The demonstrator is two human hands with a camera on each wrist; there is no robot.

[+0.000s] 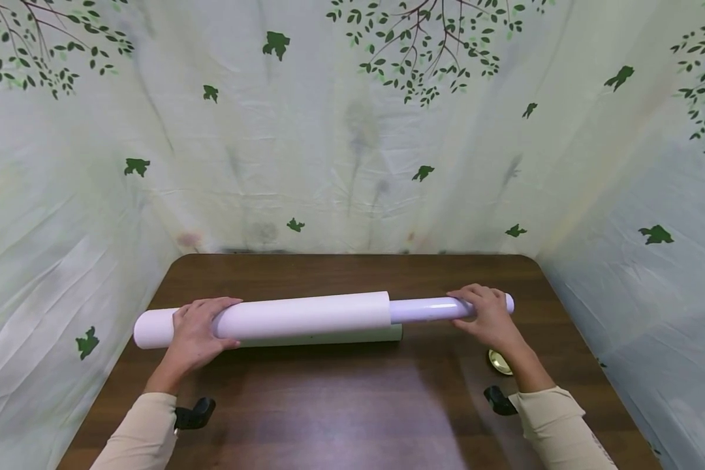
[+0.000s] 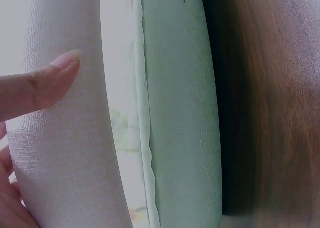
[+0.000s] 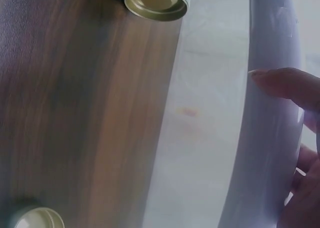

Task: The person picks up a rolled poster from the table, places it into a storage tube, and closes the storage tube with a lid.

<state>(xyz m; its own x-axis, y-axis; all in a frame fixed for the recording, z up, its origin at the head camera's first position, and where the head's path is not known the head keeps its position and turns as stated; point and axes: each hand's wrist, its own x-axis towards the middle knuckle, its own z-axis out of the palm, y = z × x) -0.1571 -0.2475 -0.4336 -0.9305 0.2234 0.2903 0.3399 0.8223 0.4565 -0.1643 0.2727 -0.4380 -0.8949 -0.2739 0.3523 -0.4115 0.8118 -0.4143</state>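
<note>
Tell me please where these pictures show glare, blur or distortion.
Head view: wide-angle bending of the backdrop, a bright glare streak on the glossy tube by the right hand, soft sheen on the table. Left wrist view: the textured roll is sharp, the wood at right blurred. Right wrist view: the gold cap is fairly clear, the wood smeared.

Head view looks forward and down over the table (image 1: 352,405). Both wrist views sit close, sharing the white roll (image 1: 305,316) with it.
</note>
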